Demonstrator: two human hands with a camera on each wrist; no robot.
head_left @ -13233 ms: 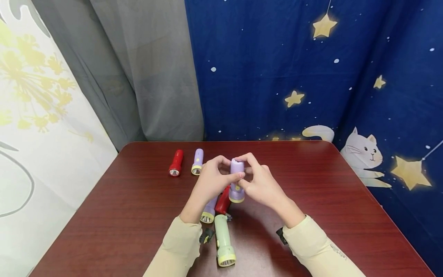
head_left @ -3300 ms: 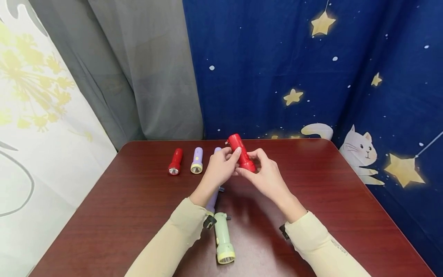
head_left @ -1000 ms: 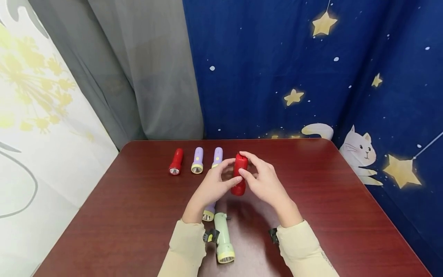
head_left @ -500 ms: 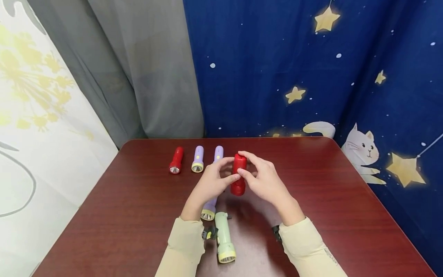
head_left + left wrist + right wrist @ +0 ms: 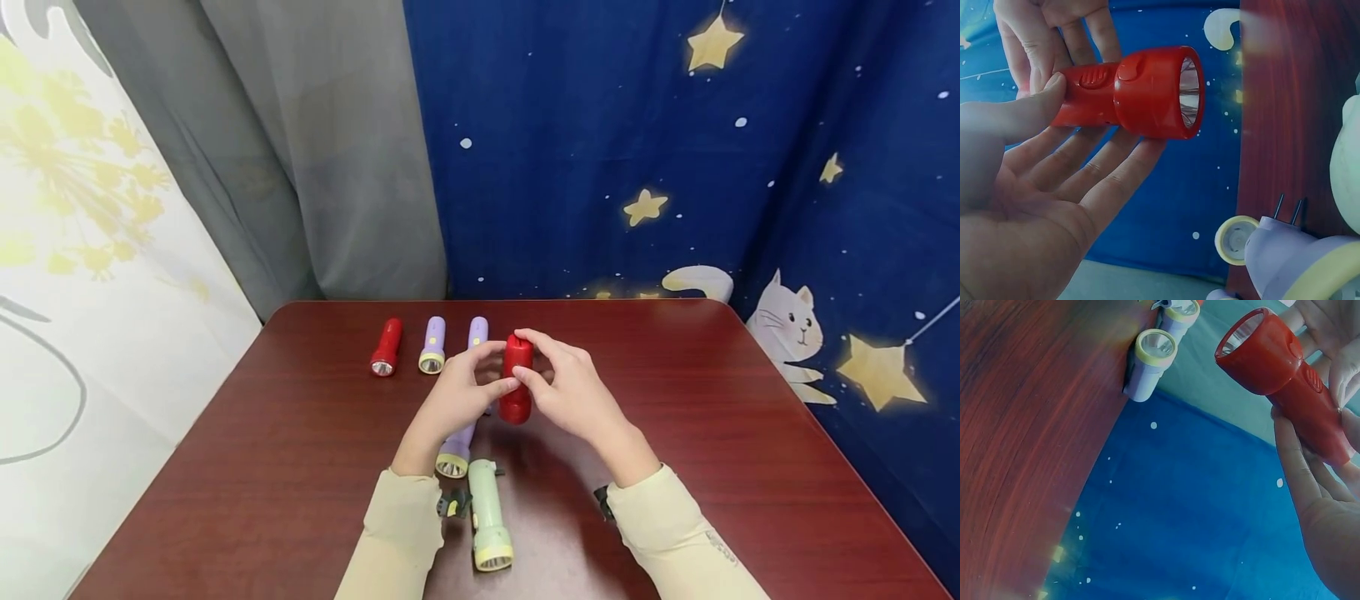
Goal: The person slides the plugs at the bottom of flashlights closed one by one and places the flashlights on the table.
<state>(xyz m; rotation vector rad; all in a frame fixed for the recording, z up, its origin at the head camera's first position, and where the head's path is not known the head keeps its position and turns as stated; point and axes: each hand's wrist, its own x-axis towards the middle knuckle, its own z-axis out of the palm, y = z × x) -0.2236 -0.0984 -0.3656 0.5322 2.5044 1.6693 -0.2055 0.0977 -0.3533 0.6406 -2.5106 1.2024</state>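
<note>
Both hands hold a red flashlight (image 5: pixel 515 408) above the middle of the table, its tail up and its lens facing down. My left hand (image 5: pixel 457 396) grips the side of its body between thumb and fingers. At the tail end, the right hand (image 5: pixel 573 392) has its thumb on the body and a finger on top. The left wrist view shows the ribbed switch on the red flashlight (image 5: pixel 1147 94) and no prongs sticking out. Partly behind my left forearm lies a purple flashlight (image 5: pixel 453 454), and a pale green flashlight (image 5: pixel 489 508) lies nearer me; each has dark prongs showing.
Along the far left of the brown table (image 5: pixel 637 358) lie a red flashlight (image 5: pixel 387 343), a purple flashlight (image 5: pixel 433 342) and another purple flashlight (image 5: pixel 478 330), side by side. My left hand partly covers the last. Curtains hang behind the table's far edge.
A purple flashlight, held 13.2 s ago, now lies in the far row. The red flashlight, tilted with prongs out 3.3 s ago, is now upright, prongs unseen. Over the last second, hands barely moved.
</note>
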